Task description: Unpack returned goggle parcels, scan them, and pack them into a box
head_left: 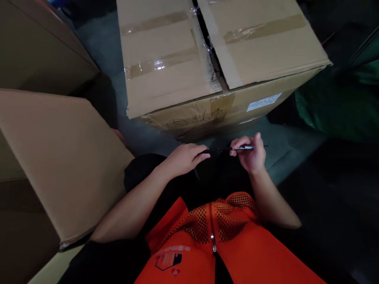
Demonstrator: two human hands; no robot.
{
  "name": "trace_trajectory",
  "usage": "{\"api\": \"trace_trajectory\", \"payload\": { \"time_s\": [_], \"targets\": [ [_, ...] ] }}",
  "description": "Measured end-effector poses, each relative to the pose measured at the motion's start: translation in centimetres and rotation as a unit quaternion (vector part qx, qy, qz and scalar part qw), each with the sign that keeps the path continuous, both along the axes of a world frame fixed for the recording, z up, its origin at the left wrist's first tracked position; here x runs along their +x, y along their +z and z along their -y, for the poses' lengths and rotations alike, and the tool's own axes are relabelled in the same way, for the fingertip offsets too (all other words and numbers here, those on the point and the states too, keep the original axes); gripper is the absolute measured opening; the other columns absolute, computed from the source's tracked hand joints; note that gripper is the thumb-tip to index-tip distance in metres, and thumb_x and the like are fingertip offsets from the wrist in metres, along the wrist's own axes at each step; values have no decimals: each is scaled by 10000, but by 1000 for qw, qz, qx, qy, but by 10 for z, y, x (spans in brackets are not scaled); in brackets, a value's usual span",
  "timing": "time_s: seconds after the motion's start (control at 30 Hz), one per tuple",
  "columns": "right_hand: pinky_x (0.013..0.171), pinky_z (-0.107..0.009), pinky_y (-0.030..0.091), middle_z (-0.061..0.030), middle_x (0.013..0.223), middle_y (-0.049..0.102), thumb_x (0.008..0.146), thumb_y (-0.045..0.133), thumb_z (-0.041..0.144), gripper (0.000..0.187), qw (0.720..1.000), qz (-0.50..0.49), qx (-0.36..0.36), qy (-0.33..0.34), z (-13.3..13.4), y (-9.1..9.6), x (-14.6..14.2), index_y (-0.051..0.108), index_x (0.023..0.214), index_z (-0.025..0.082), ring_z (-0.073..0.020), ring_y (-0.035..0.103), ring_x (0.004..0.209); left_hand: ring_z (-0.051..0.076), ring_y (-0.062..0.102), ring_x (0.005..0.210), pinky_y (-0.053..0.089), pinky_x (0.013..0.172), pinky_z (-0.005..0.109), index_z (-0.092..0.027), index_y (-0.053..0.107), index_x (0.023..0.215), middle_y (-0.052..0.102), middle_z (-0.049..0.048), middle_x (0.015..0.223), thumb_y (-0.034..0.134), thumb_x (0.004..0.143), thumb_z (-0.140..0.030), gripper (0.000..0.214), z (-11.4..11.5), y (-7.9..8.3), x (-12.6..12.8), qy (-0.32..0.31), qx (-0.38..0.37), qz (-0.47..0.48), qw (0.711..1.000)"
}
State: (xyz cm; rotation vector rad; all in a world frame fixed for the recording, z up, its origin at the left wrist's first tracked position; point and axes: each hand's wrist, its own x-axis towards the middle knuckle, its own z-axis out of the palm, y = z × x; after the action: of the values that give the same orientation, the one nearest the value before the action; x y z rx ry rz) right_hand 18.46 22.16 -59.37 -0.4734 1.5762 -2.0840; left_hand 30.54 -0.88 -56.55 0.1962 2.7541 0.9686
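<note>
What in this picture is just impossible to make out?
Head view:
- Pen: its ends are covered by the left hand and right hand, so a cap can't be told.
- White label on the big box: print too small to read.
- Handwriting on the box front: dim, partly legible.
- Green heap: too dark, cut off by the right edge.

Dim scene, light from above, wide-angle warp.

Light falls from overhead onto the top of the taped carton (207, 51), where the packing tape (156, 65) throws small white glints. The floor (142, 134) and right side sink into near-black shadow. Straight box edges bow toward the corners, and dark areas look soft and grainy.
</note>
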Motion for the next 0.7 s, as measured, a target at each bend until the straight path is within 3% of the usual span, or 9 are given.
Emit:
{"api": "trace_trajectory", "payload": {
  "time_s": [0.2,0.4,0.7],
  "targets": [
    [534,-294,462,-63,601,672,974,461,846,765,998,58,12,34,7,-2,7,768,695,204,-158,607,550,212,694,861,432,733,286,-216,722,1154,733,53,932,494,1135,-450,327,-2,-4,1,-12,-16,-18,1000],
    [508,-269,460,-30,578,647,944,551,823,689,993,92,27,73,18,-8,16,739,736,193,-144,593,523,204,676,822,405,701,287,-200,668,975,691,39,847,446,1148,-457,381,-8,-8,2,-41,-49,-18,998],
    [502,-273,453,-9,573,625,932,620,709,548,990,136,-22,43,27,-15,37,660,715,206,-143,586,495,213,692,771,415,687,299,-194,617,894,704,46,799,444,1148,-401,370,-16,-3,7,-56,-80,-10,995]
  ]
}}
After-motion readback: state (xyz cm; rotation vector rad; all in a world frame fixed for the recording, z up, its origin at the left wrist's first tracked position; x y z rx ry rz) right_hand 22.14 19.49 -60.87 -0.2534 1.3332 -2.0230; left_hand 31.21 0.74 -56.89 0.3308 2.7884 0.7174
